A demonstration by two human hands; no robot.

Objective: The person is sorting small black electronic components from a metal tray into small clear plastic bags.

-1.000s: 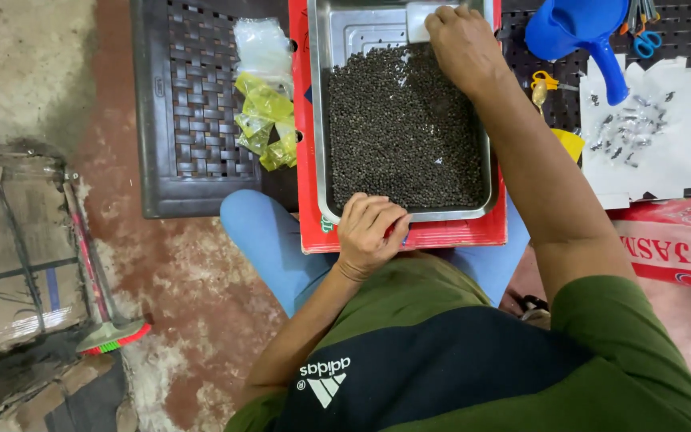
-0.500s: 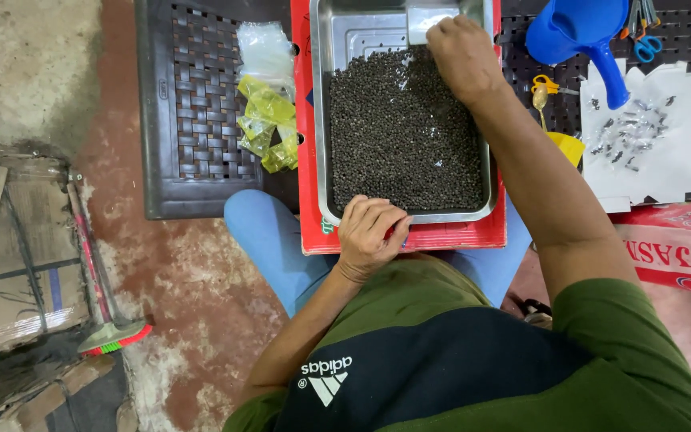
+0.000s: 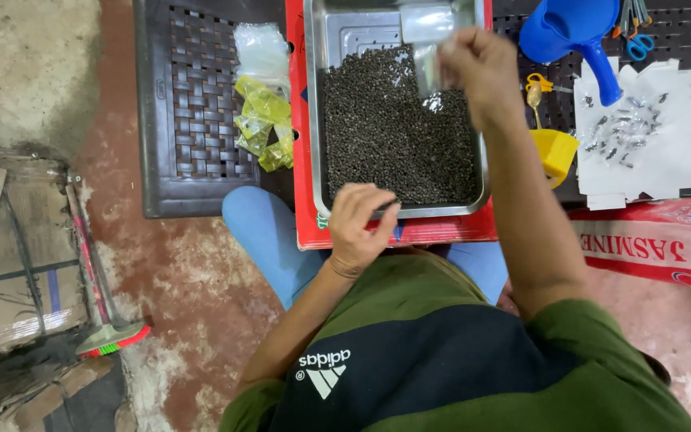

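1. The left hand point(image 3: 359, 228) rests on the near rim of the metal tray point(image 3: 319, 120), fingers loosely curled against the edge, gripping nothing.
2. The tray, full of dark seeds point(image 3: 397, 128), sits on a red board point(image 3: 297, 160) (partly over the lap); a nudge could tip it.
3. Farther off, the right hand point(image 3: 477, 68) pinches a small clear bag point(image 3: 425, 48) above the seeds, fingers closed on it; a loose pinch could spill them.

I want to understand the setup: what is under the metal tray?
Under the metal tray lies a red flat board or box; only its left edge and near strip show. The tray holds small dark grains. What the red piece rests on is covered.
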